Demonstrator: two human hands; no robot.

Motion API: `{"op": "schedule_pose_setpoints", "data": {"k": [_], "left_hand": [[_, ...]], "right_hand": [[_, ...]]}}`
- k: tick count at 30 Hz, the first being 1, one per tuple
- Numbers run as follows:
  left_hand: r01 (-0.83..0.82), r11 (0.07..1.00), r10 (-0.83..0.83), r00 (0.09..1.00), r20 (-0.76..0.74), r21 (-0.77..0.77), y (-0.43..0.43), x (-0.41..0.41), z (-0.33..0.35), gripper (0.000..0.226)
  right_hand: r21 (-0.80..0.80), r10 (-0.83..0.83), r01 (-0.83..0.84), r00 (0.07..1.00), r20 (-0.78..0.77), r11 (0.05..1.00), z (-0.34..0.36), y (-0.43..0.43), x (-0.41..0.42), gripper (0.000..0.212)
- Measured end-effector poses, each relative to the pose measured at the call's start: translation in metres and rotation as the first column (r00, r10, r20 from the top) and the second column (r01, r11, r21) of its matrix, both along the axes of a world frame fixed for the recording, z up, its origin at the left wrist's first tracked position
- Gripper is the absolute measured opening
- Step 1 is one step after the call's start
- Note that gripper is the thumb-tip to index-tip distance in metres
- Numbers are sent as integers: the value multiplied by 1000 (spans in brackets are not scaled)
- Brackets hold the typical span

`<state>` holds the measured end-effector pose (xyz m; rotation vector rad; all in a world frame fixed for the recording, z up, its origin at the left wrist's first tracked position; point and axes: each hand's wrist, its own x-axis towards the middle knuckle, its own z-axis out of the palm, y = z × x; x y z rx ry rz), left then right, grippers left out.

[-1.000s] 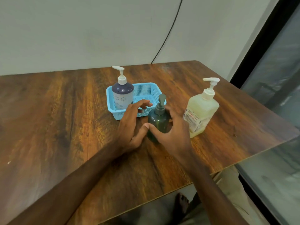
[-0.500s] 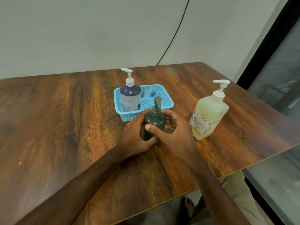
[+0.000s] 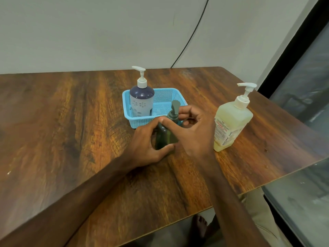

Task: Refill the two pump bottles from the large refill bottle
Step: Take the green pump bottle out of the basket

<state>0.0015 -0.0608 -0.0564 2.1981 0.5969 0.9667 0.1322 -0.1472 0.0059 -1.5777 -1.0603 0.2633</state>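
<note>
Refill bottle (image 3: 233, 118) — red-lettered label (image 3: 223, 131), blurred.

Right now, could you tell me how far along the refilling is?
Done: nothing; all three pumps are on. In hand: left hand holds the green bottle, right hand grips its pump. Left: purple bottle in the basket and refill bottle stand untouched.

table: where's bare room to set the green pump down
Widest bare patch: the table left of the blue basket and left hand. Also bare: the strip between basket and wall, and right of the refill bottle. Crowded: the middle: left and right hand grip the green bottle between basket and refill bottle.
</note>
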Motion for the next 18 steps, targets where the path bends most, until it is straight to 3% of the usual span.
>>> {"op": "schedule_pose_setpoints", "data": {"k": [2, 5, 8, 10, 14, 18], "left_hand": [[24, 999, -24, 1000, -8, -29, 1, 0, 4, 70], [84, 992, -84, 996, -2, -92, 4, 0, 5, 70], [103, 987, -103, 995, 5, -123, 6, 1, 3, 77], [111, 984, -112, 994, 1, -140, 6, 2, 1, 77], [106, 983, -109, 994, -8, -147, 6, 0, 0, 71], [87, 985, -94, 995, -38, -152, 3, 0, 4, 68]], "right_hand": [[13, 41, -41, 999, -16, 999, 1, -1, 3, 35], [6, 230, -230, 970, -84, 973, 6, -2, 13, 29], [10, 472, -482, 853, -221, 876, 7, -7, 25, 37], [-33, 513, -536, 822, -246, 844, 6, -10, 29, 48], [-42, 225, -227, 973, -51, 973, 7, -8, 19, 62], [-18, 63, -63, 998, -10, 998, 6, -2, 5, 47]]}}
